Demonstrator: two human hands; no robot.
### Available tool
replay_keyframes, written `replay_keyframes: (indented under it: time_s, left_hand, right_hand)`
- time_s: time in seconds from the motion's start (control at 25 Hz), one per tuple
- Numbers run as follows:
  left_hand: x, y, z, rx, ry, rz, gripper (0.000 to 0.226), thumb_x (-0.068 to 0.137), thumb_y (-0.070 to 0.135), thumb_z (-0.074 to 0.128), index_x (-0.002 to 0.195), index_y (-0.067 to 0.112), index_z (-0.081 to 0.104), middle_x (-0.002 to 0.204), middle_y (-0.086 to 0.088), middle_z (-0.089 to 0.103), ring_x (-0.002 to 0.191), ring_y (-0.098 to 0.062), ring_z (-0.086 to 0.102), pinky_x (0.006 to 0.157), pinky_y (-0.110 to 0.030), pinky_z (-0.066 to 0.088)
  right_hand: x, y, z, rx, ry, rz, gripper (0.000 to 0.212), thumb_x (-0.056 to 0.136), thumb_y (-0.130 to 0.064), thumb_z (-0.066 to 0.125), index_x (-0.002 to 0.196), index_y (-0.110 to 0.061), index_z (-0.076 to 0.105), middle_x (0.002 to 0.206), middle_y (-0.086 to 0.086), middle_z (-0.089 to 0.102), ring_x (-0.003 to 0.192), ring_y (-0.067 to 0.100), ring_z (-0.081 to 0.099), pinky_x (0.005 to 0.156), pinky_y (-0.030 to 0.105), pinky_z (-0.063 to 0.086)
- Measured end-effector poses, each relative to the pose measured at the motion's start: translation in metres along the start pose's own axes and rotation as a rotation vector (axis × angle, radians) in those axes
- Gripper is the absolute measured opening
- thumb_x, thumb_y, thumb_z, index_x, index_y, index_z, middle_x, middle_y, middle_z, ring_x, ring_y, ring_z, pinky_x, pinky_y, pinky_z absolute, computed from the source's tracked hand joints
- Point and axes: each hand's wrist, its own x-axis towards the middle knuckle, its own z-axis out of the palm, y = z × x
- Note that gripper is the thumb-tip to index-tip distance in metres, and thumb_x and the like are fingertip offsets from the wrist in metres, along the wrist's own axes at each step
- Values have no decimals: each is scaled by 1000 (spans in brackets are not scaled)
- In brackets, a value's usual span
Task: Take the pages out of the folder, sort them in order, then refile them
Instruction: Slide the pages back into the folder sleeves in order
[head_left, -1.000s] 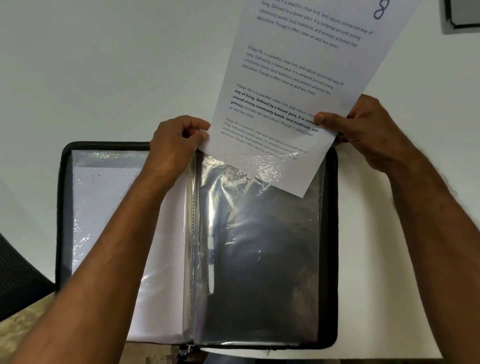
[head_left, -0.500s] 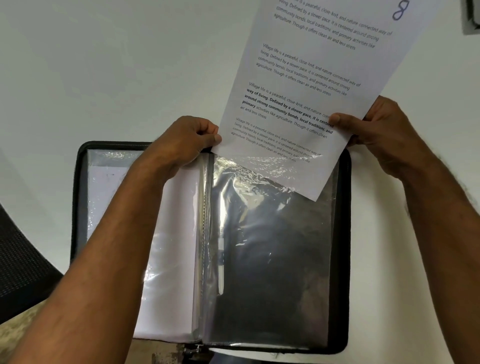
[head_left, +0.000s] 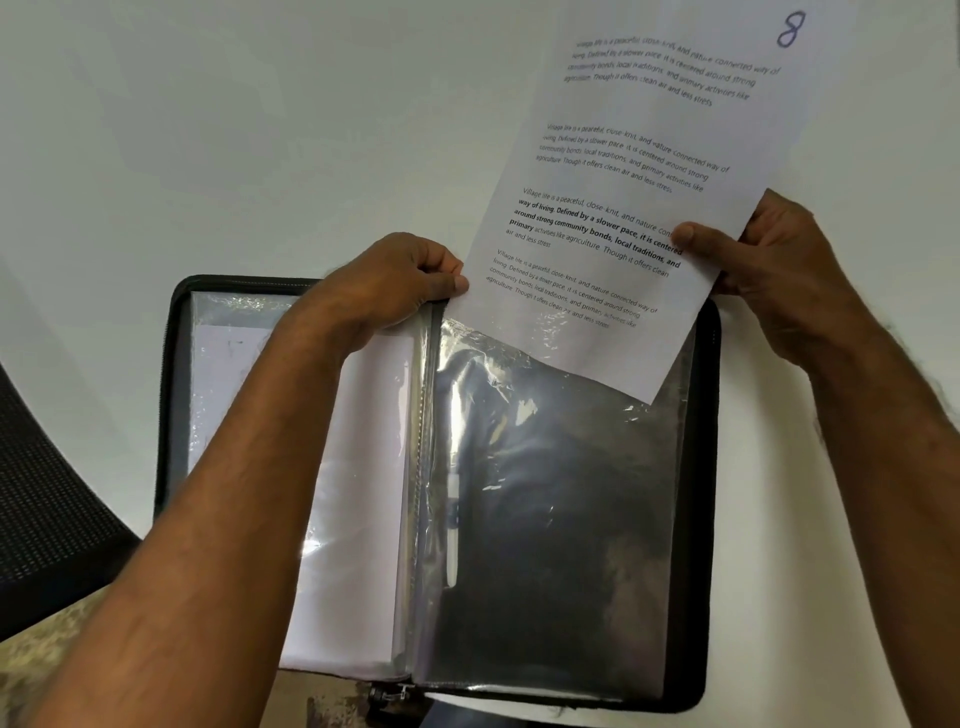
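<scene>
Left hand (head_left: 395, 283): pinching top edge of clear sleeve (head_left: 561, 493) beside folder spine, fingers curled.
Right hand (head_left: 769, 270): gripping right edge of page (head_left: 639, 197), thumb lying on the printed side.
Folder (head_left: 174, 415): lying open on white table (head_left: 234, 130); left half is showing filed pages (head_left: 358, 467) in sleeves.
Page: marked "8", tilting right, lower corner sitting inside the right sleeve's mouth, rest sticking out far side.
</scene>
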Motion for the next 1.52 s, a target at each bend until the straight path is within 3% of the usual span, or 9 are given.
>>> replay_keyframes:
  time_s: [0.16,0.32,0.52,0.64,0.8,1.08,1.2,1.32,1.52]
  left_hand:
    - [0,-1,-2,26,-41,26,28,100,17,68,75,9,60,51,16,55,44,4,46,46,-8,37]
    - [0,-2,1,-87,37,-23,27,101,35,66,94,10,73,72,9,68,58,-4,53,50,-16,39]
    - [1,-4,5,-169,100,-9,25,99,36,69,91,13,67,68,6,62,52,-7,45,46,-17,33]
    - [2,-11,8,-188,128,-4,27,95,36,75,82,15,62,81,-15,66,68,-17,55,62,-30,44]
    - [0,-15,6,-101,93,18,36,93,31,78,67,19,55,66,-5,57,65,-19,47,63,-32,39]
    - [3,-19,9,-207,128,10,26,94,43,74,110,23,77,107,-2,79,91,-17,70,70,-31,48]
    - [4,-21,12,-182,146,36,22,94,35,76,108,18,78,104,3,80,92,-15,73,79,-31,54]
    - [2,-20,9,-145,115,24,15,92,36,78,101,24,78,100,7,79,77,-9,69,69,-28,50]
    - [3,-23,9,-198,133,44,40,92,48,74,111,13,73,106,-13,77,80,-17,64,61,-28,43]
  right_hand:
    - [3,-3,5,5,-11,-3,32,96,-15,70,125,-26,64,116,-11,77,103,15,75,73,23,60]
    - [7,-5,3,-60,-102,34,37,96,-13,69,131,-18,62,111,-17,77,100,9,75,74,19,59]
    - [8,-7,1,-191,-315,113,40,90,-20,73,130,-23,67,122,-10,75,112,14,72,101,32,56]
    - [6,-13,5,-276,-313,128,38,91,-26,74,129,-25,68,122,-10,75,112,11,72,105,38,54]
    - [2,-13,13,-256,-151,109,30,97,-41,66,125,-30,70,116,-12,76,104,7,74,102,38,56]
    - [4,-16,4,-452,-373,214,41,87,-49,71,119,-25,75,114,-11,77,106,12,74,105,45,54]
    - [4,-17,12,-400,-269,158,34,93,-45,70,122,-28,74,115,-12,77,105,9,74,103,42,55]
    - [2,-16,18,-345,-159,100,29,100,-43,63,123,-29,74,113,-12,77,101,8,75,101,41,57]
    - [0,-19,14,-444,-306,185,26,98,-43,64,118,-31,74,109,-13,78,98,7,74,98,38,57]
